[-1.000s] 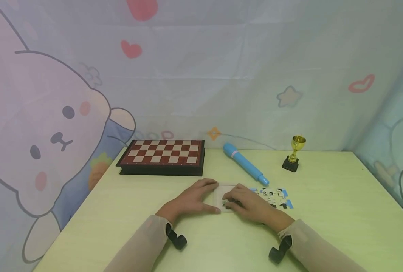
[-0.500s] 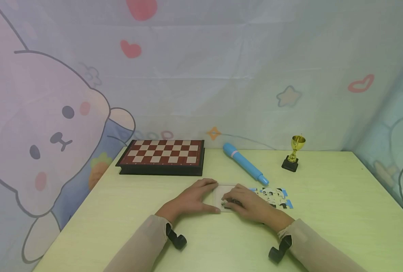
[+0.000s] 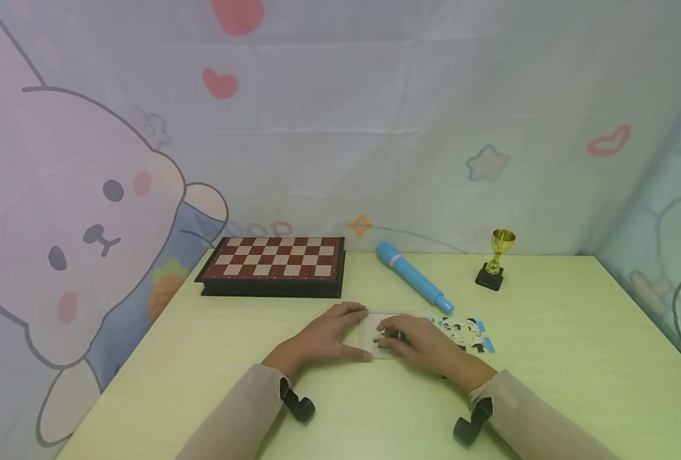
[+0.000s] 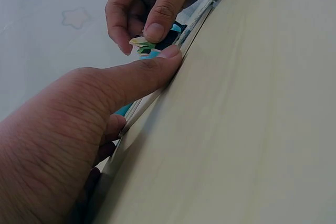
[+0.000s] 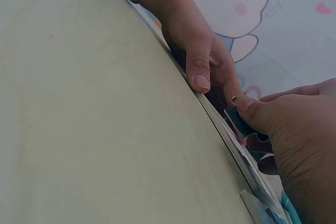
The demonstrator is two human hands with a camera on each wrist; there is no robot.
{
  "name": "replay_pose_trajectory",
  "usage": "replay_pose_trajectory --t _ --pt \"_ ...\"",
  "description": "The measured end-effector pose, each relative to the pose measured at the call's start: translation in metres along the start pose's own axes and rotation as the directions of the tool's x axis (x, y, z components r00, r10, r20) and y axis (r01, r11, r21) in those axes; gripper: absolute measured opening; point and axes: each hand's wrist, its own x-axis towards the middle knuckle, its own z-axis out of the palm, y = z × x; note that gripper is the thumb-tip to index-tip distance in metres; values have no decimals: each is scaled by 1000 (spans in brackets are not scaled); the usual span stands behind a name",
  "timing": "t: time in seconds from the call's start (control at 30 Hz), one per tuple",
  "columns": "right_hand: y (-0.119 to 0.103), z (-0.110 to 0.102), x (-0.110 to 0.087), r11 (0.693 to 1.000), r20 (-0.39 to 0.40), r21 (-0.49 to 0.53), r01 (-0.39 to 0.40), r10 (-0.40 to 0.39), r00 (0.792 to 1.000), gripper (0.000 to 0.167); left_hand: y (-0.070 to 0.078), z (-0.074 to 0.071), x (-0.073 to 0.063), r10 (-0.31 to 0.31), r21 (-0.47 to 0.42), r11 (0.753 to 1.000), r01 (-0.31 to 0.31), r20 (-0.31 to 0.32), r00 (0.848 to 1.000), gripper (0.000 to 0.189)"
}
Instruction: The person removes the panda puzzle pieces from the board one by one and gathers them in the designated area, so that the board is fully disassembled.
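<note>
In the head view my left hand (image 3: 323, 338) spans the left end of a pale, flat puzzle tray (image 3: 369, 326), thumb at its near edge and fingers at its far corner. My right hand (image 3: 423, 342) is over the tray, its fingers bent. Between right thumb and fingertips I pinch a dark blue puzzle piece (image 5: 239, 120), tilted up in the right wrist view. Green and white printing (image 4: 144, 44) shows below the right thumb in the left wrist view. Joined panda puzzle pieces (image 3: 461, 333) lie right of the right hand, which partly covers them.
A red-and-white chessboard box (image 3: 277, 262) stands at the back left of the pale table (image 3: 553, 383). Behind the puzzle lies a blue marker-shaped tube (image 3: 414, 275). A small gold trophy (image 3: 497, 259) stands at the back right, before a printed cloth.
My right hand's fingers have shifted slightly and spread a little over the tray, showing more of the print beneath them. The left hand has stayed in place.
</note>
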Motion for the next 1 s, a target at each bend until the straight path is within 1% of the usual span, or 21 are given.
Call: replay_pose_trajectory --t 0.1,0.27,0.33,0.4,0.5,0.6,0.7,0.73,0.93,1.0 --pt "0 -1 0 1000 -27 -6 1 -1 1000 19 0 0 0 -2 -4 1000 2 0 1000 98" --pt "2 -3 -4 998 -97 -13 58 -59 993 16 0 2 -1 -12 -13 1000 12 9 1000 99" --pt "2 -6 -8 998 -118 -9 69 -70 991 17 1 3 -1 -15 -11 1000 15 11 1000 99" --pt "3 -10 -13 998 -136 -12 67 -68 988 17 1 2 -1 -15 -9 1000 15 10 1000 99" --pt "2 -17 -21 999 -163 -21 36 -39 986 17 2 0 -1 -15 -7 1000 15 10 1000 99" --pt "3 -25 -33 999 -184 -32 4 -10 983 18 1 1 -1 -17 -9 1000 17 11 1000 99" --pt "5 -34 -47 1000 -187 -14 0 -3 982 21 1 1 -1 -20 -11 1000 20 12 1000 99" --pt "7 -38 -52 1000 -187 -7 10 -11 982 23 2 1 -1 -19 -13 1000 19 11 1000 99" --pt "16 -56 -80 992 -207 8 126 -122 971 40 2 -1 -2 -10 -11 1000 10 7 1000 99" --pt "17 -61 -89 990 -197 22 137 -130 972 42 1 0 -1 -8 -9 1000 8 6 1000 99"
